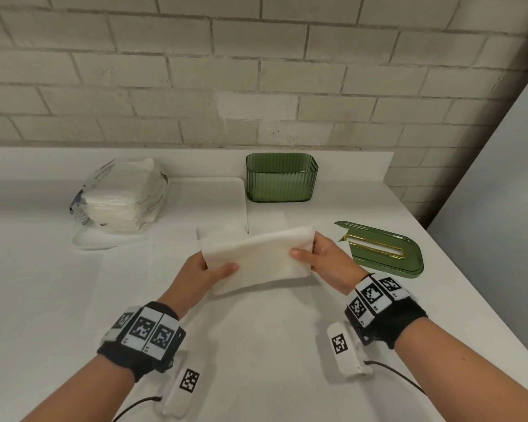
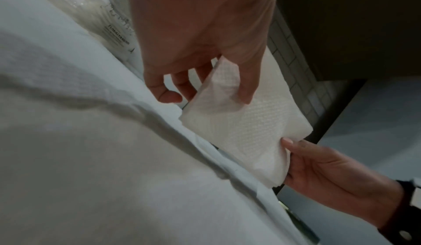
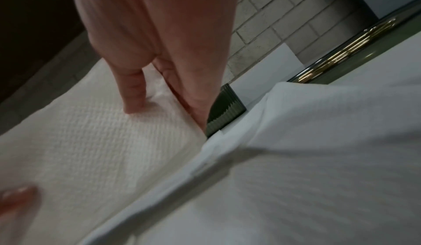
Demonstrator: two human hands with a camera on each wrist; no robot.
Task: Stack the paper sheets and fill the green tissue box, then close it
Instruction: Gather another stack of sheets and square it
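Both hands hold a stack of white paper sheets [image 1: 258, 258] lifted above the table centre. My left hand [image 1: 209, 271] pinches its left end, thumb on top. At the right end my right hand [image 1: 310, 254] pinches the stack the same way. The left wrist view shows the embossed stack [image 2: 246, 123] between the thumb and fingers of my left hand [image 2: 200, 87], with the right hand [image 2: 318, 166] at the far end. In the right wrist view my right hand [image 3: 164, 108] grips the stack [image 3: 79, 150]. The open green tissue box [image 1: 281, 178] stands behind. Its green lid [image 1: 384, 249] with a gold slot lies to the right.
A plastic pack of paper sheets [image 1: 119, 197] sits on a white tray [image 1: 214, 193] at the back left. More white sheets [image 1: 256, 330] cover the table under my hands. The table edge [image 1: 476, 284] runs diagonally on the right; a brick wall stands behind.
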